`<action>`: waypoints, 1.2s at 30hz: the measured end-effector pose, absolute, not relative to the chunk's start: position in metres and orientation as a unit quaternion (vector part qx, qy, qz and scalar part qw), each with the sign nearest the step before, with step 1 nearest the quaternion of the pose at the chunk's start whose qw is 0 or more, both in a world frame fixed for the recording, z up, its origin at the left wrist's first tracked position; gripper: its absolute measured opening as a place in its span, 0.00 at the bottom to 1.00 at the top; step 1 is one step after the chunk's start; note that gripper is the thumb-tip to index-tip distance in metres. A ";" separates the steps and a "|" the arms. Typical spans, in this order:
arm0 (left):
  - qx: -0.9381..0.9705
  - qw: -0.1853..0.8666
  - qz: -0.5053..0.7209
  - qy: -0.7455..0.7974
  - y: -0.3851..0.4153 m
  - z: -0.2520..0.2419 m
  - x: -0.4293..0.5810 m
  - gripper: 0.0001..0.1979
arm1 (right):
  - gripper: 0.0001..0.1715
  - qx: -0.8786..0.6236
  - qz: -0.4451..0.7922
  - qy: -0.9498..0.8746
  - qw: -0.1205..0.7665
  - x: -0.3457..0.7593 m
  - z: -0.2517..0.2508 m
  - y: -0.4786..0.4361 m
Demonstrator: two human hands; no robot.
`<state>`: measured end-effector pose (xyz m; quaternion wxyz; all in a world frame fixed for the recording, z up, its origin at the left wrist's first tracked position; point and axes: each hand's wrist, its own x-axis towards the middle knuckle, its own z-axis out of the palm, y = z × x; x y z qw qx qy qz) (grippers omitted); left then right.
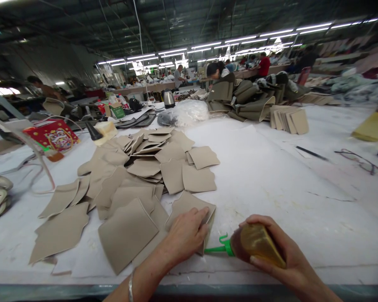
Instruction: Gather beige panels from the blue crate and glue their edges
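My left hand [186,231] is closed on the right edge of a beige leather-like piece [186,203], its fingers on top and the thumb near the edge. What lies under the palm is hidden. In my right hand [288,253] is a squeeze bottle [261,243] of amber liquid, probably glue, tilted on its side. Its green nozzle [219,249] points left, and the tip is at the lower corner of that piece. Many similar beige pieces [127,235] lie in a loose, overlapping heap to the left and beyond my left hand.
White paper covers the table [255,167]. A pen [311,153] and eyeglasses [360,161] lie at the right. Beyond them are a beige stack [289,119] and dark folded pieces [252,100]. A red bag [55,134] stands left, a kettle [169,99] farther back. Several people work in the background.
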<state>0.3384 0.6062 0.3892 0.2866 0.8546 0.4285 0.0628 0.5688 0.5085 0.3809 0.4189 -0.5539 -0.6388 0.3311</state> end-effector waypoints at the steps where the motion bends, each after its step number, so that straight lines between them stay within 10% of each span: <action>1: 0.855 0.287 0.062 0.428 0.606 0.390 0.339 0.23 | 0.28 -0.544 0.342 -0.642 0.418 0.570 0.380 0.509; 36: 0.851 0.304 0.059 0.424 0.608 0.388 0.338 0.23 | 0.29 -0.539 0.368 -0.627 0.426 0.579 0.370 0.518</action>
